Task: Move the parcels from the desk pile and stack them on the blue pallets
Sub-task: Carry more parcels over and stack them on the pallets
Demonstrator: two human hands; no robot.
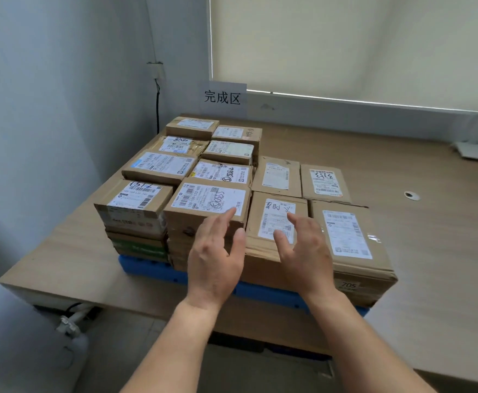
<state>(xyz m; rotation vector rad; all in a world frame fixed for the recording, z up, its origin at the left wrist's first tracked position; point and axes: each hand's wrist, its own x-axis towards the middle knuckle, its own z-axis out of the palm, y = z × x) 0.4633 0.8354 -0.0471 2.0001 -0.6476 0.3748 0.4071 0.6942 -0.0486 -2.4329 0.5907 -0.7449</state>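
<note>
Straight ahead of you on the pale wooden desk [416, 228], the blue plastic pallet [147, 268] carries the brown cardboard parcels with white shipping labels [161, 165]: two taller columns on its left side and a lower layer of four flat boxes on its right. Both your hands are empty, with fingers spread and nearly straight and palms turned toward each other. Your left hand [215, 262] has its fingertips at the near top edge of the tall front box with the scribbled label [209, 198]; whether they touch it I cannot tell. Your right hand [305, 251] hovers over the lower flat box [269, 211] just beside that one, whose long axis runs away from you. The step between those two boxes lies between your palms, so both hands are about equally near it. The desk pile you draw from is out of view, so I judge the next parcel must be fetched from elsewhere.
</note>
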